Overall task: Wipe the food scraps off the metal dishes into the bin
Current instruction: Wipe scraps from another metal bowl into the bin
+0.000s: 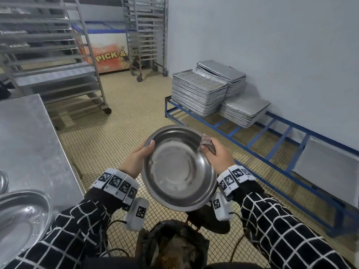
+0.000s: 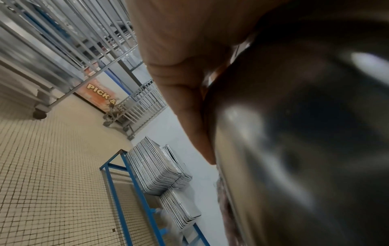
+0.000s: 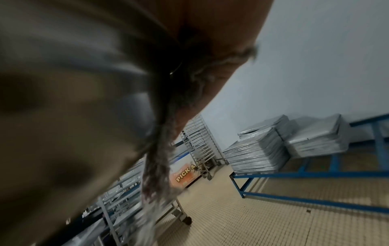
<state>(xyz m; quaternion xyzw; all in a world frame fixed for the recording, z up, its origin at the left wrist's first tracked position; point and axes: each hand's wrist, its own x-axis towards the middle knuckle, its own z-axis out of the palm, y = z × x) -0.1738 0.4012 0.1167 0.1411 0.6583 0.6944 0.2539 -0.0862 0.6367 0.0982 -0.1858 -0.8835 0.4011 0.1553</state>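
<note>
I hold a round metal bowl (image 1: 179,167) in front of me, tipped a little toward me, right above the dark bin (image 1: 172,247) at 6 o'clock. My left hand (image 1: 135,162) grips the bowl's rim at 9 o'clock, thumb inside, fingers hidden behind it. My right hand (image 1: 218,153) pinches a grey cloth (image 1: 206,142) against the rim at 2 o'clock. The inside of the bowl looks smeared. At 8 o'clock a worktop (image 1: 29,144) carries another metal dish (image 1: 19,222). At 1 o'clock, stacked trays (image 1: 200,94) sit on a blue rack (image 1: 272,136).
</note>
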